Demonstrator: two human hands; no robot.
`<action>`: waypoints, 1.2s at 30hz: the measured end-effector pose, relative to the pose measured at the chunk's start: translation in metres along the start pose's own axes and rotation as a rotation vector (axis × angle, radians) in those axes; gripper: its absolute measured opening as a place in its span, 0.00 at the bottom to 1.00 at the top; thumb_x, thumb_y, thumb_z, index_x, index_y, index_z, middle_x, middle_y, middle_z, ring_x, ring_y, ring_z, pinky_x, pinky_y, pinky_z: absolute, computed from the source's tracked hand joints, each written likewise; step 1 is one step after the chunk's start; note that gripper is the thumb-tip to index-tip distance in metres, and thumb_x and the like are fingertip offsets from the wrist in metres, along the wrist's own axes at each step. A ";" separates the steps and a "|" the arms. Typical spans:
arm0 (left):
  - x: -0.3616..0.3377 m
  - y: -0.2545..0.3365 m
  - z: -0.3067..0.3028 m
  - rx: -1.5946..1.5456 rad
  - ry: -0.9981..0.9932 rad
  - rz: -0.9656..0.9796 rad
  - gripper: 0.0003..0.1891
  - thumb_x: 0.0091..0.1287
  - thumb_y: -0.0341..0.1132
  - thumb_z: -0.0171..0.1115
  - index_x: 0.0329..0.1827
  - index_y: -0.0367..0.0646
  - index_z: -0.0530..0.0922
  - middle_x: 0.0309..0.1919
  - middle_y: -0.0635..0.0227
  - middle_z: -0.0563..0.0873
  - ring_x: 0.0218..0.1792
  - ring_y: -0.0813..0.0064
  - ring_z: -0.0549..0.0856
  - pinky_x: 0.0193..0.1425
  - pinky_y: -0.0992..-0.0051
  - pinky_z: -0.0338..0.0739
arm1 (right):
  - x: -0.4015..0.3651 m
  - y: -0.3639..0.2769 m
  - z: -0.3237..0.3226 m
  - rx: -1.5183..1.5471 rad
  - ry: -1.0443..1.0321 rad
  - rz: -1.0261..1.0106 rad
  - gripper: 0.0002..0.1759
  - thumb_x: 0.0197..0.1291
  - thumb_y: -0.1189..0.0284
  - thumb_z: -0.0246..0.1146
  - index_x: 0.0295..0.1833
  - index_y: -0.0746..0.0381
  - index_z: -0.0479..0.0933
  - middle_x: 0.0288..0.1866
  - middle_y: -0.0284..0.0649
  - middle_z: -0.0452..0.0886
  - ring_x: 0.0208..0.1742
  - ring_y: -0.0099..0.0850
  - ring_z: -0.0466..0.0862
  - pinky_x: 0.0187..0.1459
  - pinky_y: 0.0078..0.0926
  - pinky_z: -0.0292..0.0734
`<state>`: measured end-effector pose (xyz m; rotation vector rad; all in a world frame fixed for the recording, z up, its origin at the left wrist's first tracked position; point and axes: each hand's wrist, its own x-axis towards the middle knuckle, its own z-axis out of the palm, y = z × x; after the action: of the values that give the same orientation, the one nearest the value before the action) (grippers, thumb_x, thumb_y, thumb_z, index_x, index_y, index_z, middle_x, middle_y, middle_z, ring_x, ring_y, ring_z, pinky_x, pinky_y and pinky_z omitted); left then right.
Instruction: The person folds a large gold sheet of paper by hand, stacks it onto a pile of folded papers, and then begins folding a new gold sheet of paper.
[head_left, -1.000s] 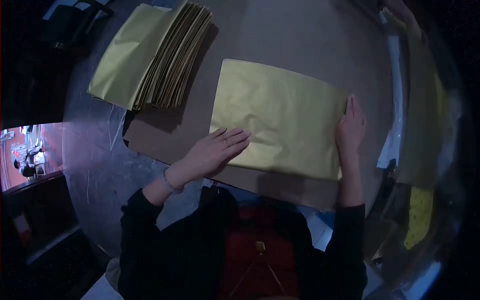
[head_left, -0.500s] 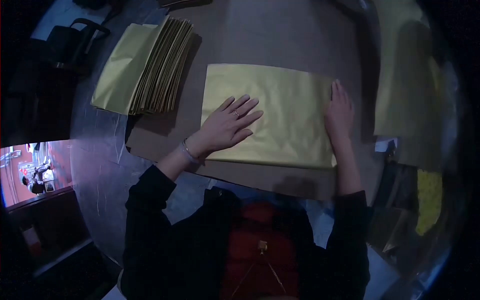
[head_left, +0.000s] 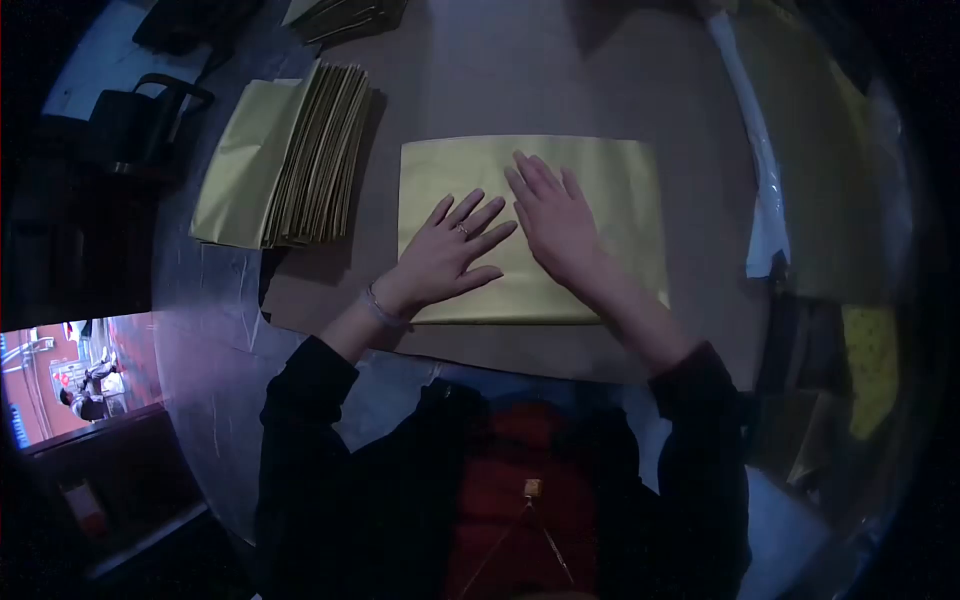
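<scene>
A folded sheet of gold paper (head_left: 620, 220) lies flat in front of me, its long near edge creased and towards my body. My left hand (head_left: 448, 255), with a ring and a bracelet, rests on its left part with the fingers spread. Close beside it, my right hand (head_left: 558, 218) lies over the middle of the paper, fingers stretched out and pointing away from me. Neither hand grips anything. The paper's right side is uncovered.
Brown board (head_left: 500, 60) covers the table under the paper. At the left stands a thick stack of folded gold paper (head_left: 320, 155), with another stack (head_left: 345, 18) farther back. Larger gold sheets (head_left: 840, 200) lie at the right, beside a white plastic strip (head_left: 765, 200).
My right hand has moved left from the paper's right edge to its middle, near my left hand. My left hand stays spread on the paper. The view has shifted slightly.
</scene>
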<state>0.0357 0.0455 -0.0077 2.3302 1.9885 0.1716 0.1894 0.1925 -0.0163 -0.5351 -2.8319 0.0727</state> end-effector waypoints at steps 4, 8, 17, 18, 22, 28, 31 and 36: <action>0.000 0.000 -0.001 0.009 0.007 0.005 0.33 0.67 0.58 0.50 0.73 0.54 0.62 0.74 0.61 0.59 0.74 0.56 0.56 0.75 0.50 0.48 | 0.010 -0.010 0.016 0.100 -0.060 0.026 0.26 0.71 0.65 0.44 0.73 0.58 0.58 0.77 0.38 0.55 0.77 0.34 0.55 0.74 0.48 0.46; -0.003 -0.001 0.002 -0.127 0.047 -0.064 0.34 0.67 0.56 0.51 0.72 0.48 0.61 0.73 0.61 0.60 0.74 0.57 0.57 0.75 0.51 0.49 | -0.002 0.004 0.024 0.083 0.023 0.145 0.27 0.72 0.60 0.42 0.73 0.56 0.57 0.77 0.36 0.55 0.77 0.33 0.55 0.74 0.50 0.45; -0.005 -0.007 0.001 -0.105 0.087 -0.230 0.31 0.68 0.51 0.53 0.72 0.49 0.63 0.73 0.59 0.61 0.73 0.55 0.59 0.73 0.52 0.53 | -0.015 0.010 0.026 0.012 0.098 0.382 0.32 0.70 0.54 0.44 0.73 0.62 0.57 0.76 0.41 0.57 0.77 0.36 0.55 0.73 0.49 0.48; -0.005 -0.006 0.001 -0.084 0.088 -0.228 0.31 0.68 0.51 0.53 0.72 0.49 0.62 0.73 0.59 0.61 0.73 0.55 0.59 0.73 0.52 0.53 | -0.017 0.013 0.024 0.000 0.093 0.397 0.32 0.70 0.54 0.44 0.73 0.62 0.57 0.76 0.41 0.57 0.77 0.36 0.55 0.73 0.49 0.48; -0.004 -0.006 0.001 -0.061 0.085 -0.225 0.31 0.68 0.51 0.52 0.72 0.50 0.62 0.73 0.60 0.61 0.73 0.56 0.59 0.74 0.53 0.53 | -0.023 0.030 0.025 -0.027 0.137 0.519 0.35 0.70 0.53 0.43 0.73 0.66 0.56 0.75 0.46 0.57 0.77 0.37 0.55 0.74 0.47 0.48; -0.002 -0.005 -0.002 -0.063 0.034 -0.245 0.31 0.69 0.49 0.50 0.73 0.49 0.60 0.75 0.62 0.57 0.75 0.57 0.55 0.75 0.53 0.50 | -0.030 0.058 0.026 -0.097 0.232 0.641 0.35 0.69 0.53 0.44 0.69 0.71 0.60 0.73 0.51 0.60 0.75 0.42 0.58 0.74 0.43 0.49; -0.002 -0.005 -0.001 -0.074 0.073 -0.243 0.31 0.69 0.51 0.51 0.73 0.50 0.62 0.73 0.60 0.60 0.74 0.56 0.57 0.75 0.53 0.51 | -0.032 0.058 0.027 -0.121 0.247 0.659 0.34 0.68 0.54 0.45 0.69 0.70 0.61 0.72 0.51 0.61 0.74 0.43 0.59 0.73 0.43 0.51; 0.042 0.012 -0.010 -0.135 0.295 -0.219 0.17 0.61 0.39 0.59 0.47 0.36 0.71 0.49 0.54 0.74 0.53 0.53 0.74 0.60 0.54 0.68 | -0.030 0.058 0.028 -0.164 0.346 0.631 0.33 0.67 0.54 0.47 0.64 0.72 0.67 0.67 0.53 0.68 0.71 0.45 0.65 0.71 0.44 0.55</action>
<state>0.0522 0.0849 0.0049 2.0865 2.2629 0.6464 0.2297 0.2352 -0.0565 -1.3165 -2.2503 -0.1246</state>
